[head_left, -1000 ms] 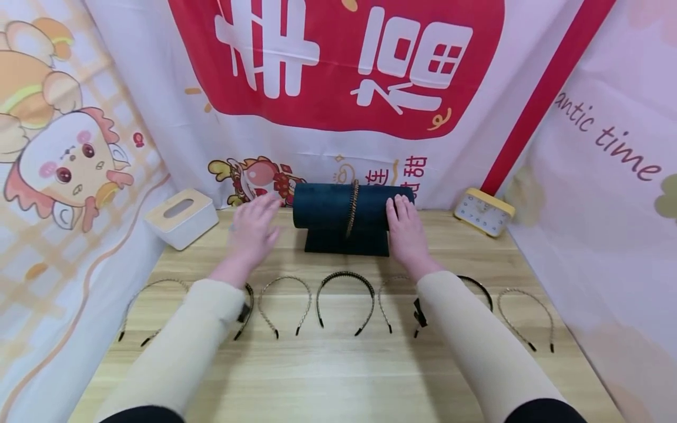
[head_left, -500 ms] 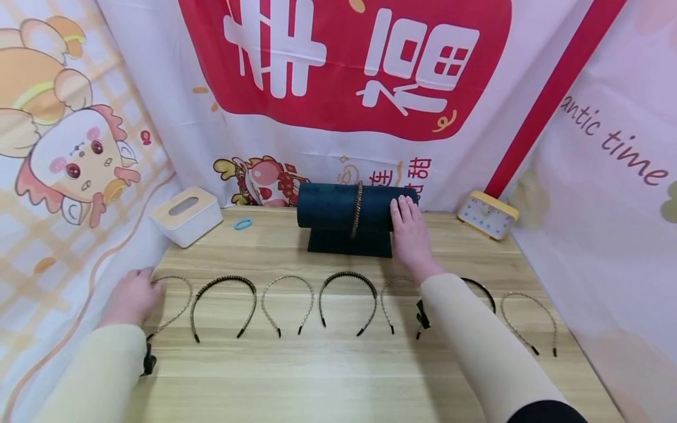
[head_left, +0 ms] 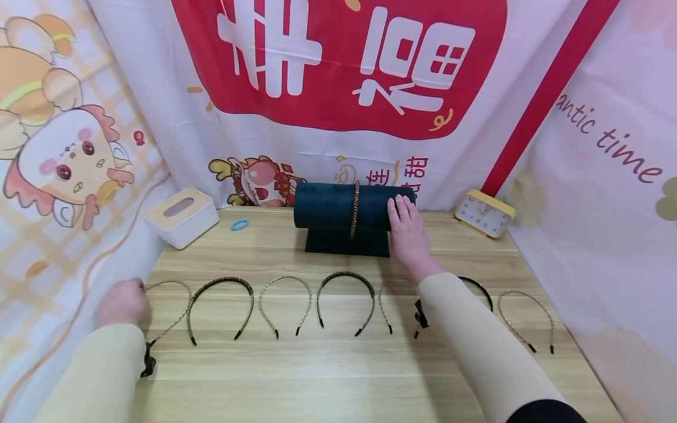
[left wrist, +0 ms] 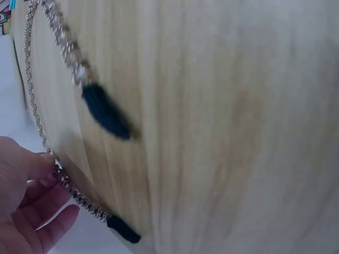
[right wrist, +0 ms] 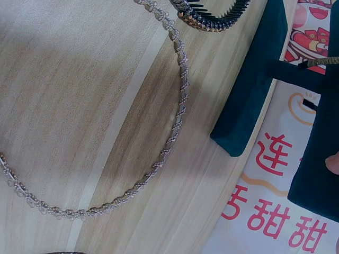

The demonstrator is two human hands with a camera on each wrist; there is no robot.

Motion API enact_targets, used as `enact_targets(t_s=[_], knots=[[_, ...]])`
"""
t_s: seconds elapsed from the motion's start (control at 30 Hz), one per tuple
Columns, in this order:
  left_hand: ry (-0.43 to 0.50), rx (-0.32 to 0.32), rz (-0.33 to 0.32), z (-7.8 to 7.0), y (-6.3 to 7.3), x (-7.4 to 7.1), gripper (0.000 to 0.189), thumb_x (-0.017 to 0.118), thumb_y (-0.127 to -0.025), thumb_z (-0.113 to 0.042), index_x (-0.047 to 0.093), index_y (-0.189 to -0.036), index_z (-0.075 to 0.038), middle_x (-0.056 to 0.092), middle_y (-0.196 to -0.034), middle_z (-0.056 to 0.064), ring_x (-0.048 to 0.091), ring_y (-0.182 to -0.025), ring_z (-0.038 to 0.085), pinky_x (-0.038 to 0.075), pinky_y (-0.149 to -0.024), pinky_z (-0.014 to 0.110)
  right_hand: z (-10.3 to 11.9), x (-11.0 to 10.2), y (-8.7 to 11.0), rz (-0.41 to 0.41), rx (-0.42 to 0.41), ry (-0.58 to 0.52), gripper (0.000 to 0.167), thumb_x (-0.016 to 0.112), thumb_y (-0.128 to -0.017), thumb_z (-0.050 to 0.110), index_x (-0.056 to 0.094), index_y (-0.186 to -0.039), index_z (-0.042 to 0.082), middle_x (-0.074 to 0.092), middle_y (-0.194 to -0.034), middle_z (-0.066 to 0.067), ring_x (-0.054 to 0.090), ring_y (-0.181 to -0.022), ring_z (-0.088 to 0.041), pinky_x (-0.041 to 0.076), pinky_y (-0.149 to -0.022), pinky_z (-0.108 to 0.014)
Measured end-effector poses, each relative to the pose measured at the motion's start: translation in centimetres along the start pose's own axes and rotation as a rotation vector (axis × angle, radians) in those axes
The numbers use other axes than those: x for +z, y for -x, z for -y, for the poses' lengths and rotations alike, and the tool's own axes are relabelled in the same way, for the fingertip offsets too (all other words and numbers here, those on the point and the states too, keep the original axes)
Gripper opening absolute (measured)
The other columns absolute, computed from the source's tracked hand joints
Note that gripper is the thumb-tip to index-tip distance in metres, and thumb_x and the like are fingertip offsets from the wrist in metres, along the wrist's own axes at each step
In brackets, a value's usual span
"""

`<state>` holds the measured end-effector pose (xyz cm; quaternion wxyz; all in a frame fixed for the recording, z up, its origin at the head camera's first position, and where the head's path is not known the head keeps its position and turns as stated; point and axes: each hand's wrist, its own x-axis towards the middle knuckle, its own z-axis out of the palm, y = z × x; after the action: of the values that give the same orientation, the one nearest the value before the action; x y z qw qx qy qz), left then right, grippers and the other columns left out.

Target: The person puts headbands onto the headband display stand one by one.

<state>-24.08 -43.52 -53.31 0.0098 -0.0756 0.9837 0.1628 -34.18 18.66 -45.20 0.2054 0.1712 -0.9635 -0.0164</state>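
At the left end of a row of headbands, my left hand (head_left: pixel 123 302) pinches one arm of a beaded headband (left wrist: pixel 33 100) between thumb and fingers. Its dark end tips (left wrist: pixel 106 112) show in the left wrist view, close to the wood. My right hand (head_left: pixel 409 235) rests with fairly straight fingers on the right end of a dark green velvet roll display stand (head_left: pixel 322 205). Around the roll's middle sits a gold-toned headband (head_left: pixel 355 208). In the right wrist view only a fingertip (right wrist: pixel 332 163) shows against the velvet roll.
Several headbands lie in a row across the wooden table (head_left: pixel 338 376), among them a dark one (head_left: pixel 346 274) in the middle. My right forearm partly covers others. Behind are a white tissue box (head_left: pixel 182 220), a blue ring (head_left: pixel 240 224) and a yellow clock (head_left: pixel 483 212).
My left hand has moved from beside the stand down and left to the leftmost headband, and now grips its arm. The right hand has stayed on the stand.
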Motion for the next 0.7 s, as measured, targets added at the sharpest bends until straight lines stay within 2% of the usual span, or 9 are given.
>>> enact_targets(t_s=[0.2, 0.33, 0.47, 0.57, 0.63, 0.7], knots=[[-0.016, 0.016, -0.062, 0.6, -0.5, -0.8, 0.020, 0.046, -0.081, -0.001, 0.062, -0.091, 0.007, 0.057, -0.086, 0.031, 0.056, -0.077, 0.051, 0.045, -0.061, 0.059, -0.1, -0.1, -0.1, -0.013, 0.009, -0.017, 0.072, 0.065, -0.092, 0.010, 0.028, -0.152, -0.003, 0.026, -0.156, -0.024, 0.020, -0.144, -0.038, 0.003, -0.120, -0.040], [-0.024, 0.045, -0.099, 0.2, -0.8, -2.6, 0.018, 0.045, -0.080, 0.000, 0.056, -0.086, 0.013, 0.053, -0.079, 0.032, 0.055, -0.072, 0.052, 0.043, -0.059, 0.060, -0.1, -0.1, -0.1, 0.005, 0.017, -0.021, 0.072, 0.064, -0.093, 0.011, 0.026, -0.153, -0.001, 0.024, -0.157, -0.023, 0.019, -0.145, -0.037, 0.003, -0.120, -0.040], [0.018, 0.068, -0.108, -1.6, -0.8, -5.4, 0.015, 0.043, -0.083, -0.003, 0.048, -0.079, 0.012, 0.050, -0.069, 0.027, 0.052, -0.064, 0.046, 0.042, -0.058, 0.056, 0.0, -0.3, -0.1, 0.025, 0.024, -0.020, 0.073, 0.064, -0.093, 0.012, 0.025, -0.154, -0.001, 0.023, -0.158, -0.022, 0.017, -0.146, -0.037, 0.003, -0.119, -0.040], [0.092, 0.046, -0.105, -3.5, -0.4, -7.5, 0.017, 0.043, -0.084, -0.005, 0.047, -0.085, 0.012, 0.052, -0.075, 0.026, 0.051, -0.068, 0.042, 0.041, -0.058, 0.050, 0.0, -0.4, -0.2, 0.031, 0.019, -0.011, 0.074, 0.064, -0.093, 0.012, 0.025, -0.154, -0.001, 0.023, -0.158, -0.022, 0.017, -0.146, -0.037, 0.002, -0.119, -0.040], [0.164, 0.023, -0.108, -4.9, -0.3, -8.8, 0.022, 0.043, -0.085, -0.004, 0.051, -0.092, 0.015, 0.057, -0.079, 0.026, 0.053, -0.072, 0.039, 0.043, -0.057, 0.043, 0.1, -0.5, -0.2, 0.035, 0.015, -0.009, 0.073, 0.064, -0.093, 0.011, 0.024, -0.154, -0.001, 0.023, -0.158, -0.022, 0.017, -0.146, -0.036, 0.001, -0.119, -0.039], [0.297, -0.014, -0.088, -6.6, -0.1, -10.0, 0.034, 0.043, -0.087, -0.002, 0.050, -0.112, 0.019, 0.064, -0.084, 0.021, 0.060, -0.077, 0.031, 0.049, -0.060, 0.037, 0.1, -0.5, -0.2, 0.041, 0.015, -0.010, 0.073, 0.064, -0.094, 0.011, 0.024, -0.154, -0.001, 0.022, -0.158, -0.023, 0.016, -0.146, -0.036, 0.000, -0.119, -0.039]])
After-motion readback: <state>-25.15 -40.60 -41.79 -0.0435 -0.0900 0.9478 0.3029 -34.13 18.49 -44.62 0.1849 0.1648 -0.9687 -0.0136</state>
